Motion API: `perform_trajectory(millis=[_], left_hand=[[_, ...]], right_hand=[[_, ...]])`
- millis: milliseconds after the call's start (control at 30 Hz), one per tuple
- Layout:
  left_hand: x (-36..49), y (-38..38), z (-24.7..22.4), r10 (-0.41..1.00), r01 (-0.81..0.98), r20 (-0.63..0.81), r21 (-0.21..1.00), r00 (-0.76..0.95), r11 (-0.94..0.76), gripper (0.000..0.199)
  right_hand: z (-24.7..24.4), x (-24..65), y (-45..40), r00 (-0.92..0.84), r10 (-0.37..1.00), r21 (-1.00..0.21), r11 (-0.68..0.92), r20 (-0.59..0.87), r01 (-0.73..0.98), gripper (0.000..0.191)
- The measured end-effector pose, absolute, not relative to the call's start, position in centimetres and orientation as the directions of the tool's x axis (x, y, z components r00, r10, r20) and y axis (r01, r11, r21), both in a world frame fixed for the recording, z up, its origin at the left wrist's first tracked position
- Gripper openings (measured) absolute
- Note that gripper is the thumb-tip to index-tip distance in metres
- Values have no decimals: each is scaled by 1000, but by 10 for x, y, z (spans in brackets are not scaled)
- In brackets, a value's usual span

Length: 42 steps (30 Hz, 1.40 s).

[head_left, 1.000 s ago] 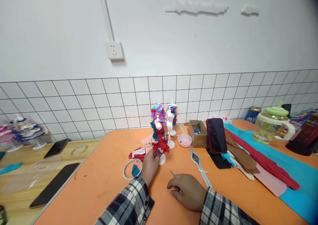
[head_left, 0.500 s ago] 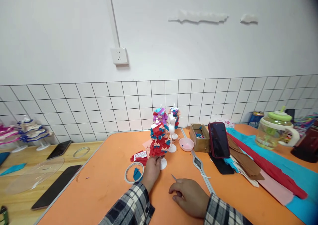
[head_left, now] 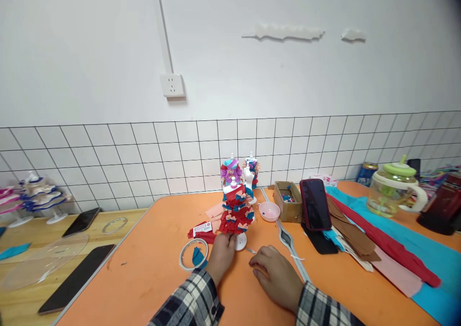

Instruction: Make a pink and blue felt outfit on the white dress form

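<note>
A small mannequin in a ruffled red dress with blue and pink bows (head_left: 236, 211) stands on a round white base at the middle of the orange table (head_left: 144, 268). My left hand (head_left: 221, 254) is closed at the lower left edge of the dress, beside the base; its fingertips are partly hidden. My right hand (head_left: 275, 275) rests to the right with bent fingers, close to a thin pointed metal tool (head_left: 251, 251) whose tip sticks out past the fingers. A tape roll (head_left: 193, 254) lies left of my left hand, with a blue fabric scrap (head_left: 198, 257) in it.
Behind stand other mannequins (head_left: 230, 172). Rightward are a pink bowl (head_left: 269, 211), a cardboard box (head_left: 288, 206), a phone (head_left: 316, 205), fabric strips (head_left: 385, 244) and a jug (head_left: 392, 189). More phones (head_left: 77, 278) lie on the wooden table at left.
The red-dressed mannequin has turned and shifted slightly right and nearer, with my left hand at it. My right hand has moved a little, its fingers less curled. The camera view has shifted slightly.
</note>
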<state>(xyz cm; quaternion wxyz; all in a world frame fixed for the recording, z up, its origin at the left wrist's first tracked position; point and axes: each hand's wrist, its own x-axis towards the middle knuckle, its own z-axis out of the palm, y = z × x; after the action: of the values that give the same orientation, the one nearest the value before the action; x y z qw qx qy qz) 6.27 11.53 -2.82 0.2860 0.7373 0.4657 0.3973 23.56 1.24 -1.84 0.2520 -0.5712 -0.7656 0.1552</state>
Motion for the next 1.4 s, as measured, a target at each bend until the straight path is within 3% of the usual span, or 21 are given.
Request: perform_trajectory(millis=[267, 567, 967, 1167, 1400], left_hand=[[55, 112, -9, 893, 392, 335, 810, 301, -436, 28], [41, 114, -10, 911, 263, 228, 908, 343, -327, 29], [45, 111, -7, 942, 290, 203, 915, 268, -280, 23], [21, 129, 13, 943, 400, 267, 856, 199, -327, 22], [-75, 186, 52, 937, 610, 349, 740, 14, -285, 26]], right_hand=[[-32, 238, 16, -193, 967, -529, 252, 165, 811, 26], [-30, 242, 19, -216, 966, -590, 260, 146, 765, 28], [-27, 242, 18, -208, 971, -597, 238, 120, 766, 28], [-28, 241, 16, -220, 967, -609, 250, 126, 752, 28], [-35, 238, 20, -213, 969, -604, 246, 127, 758, 32]])
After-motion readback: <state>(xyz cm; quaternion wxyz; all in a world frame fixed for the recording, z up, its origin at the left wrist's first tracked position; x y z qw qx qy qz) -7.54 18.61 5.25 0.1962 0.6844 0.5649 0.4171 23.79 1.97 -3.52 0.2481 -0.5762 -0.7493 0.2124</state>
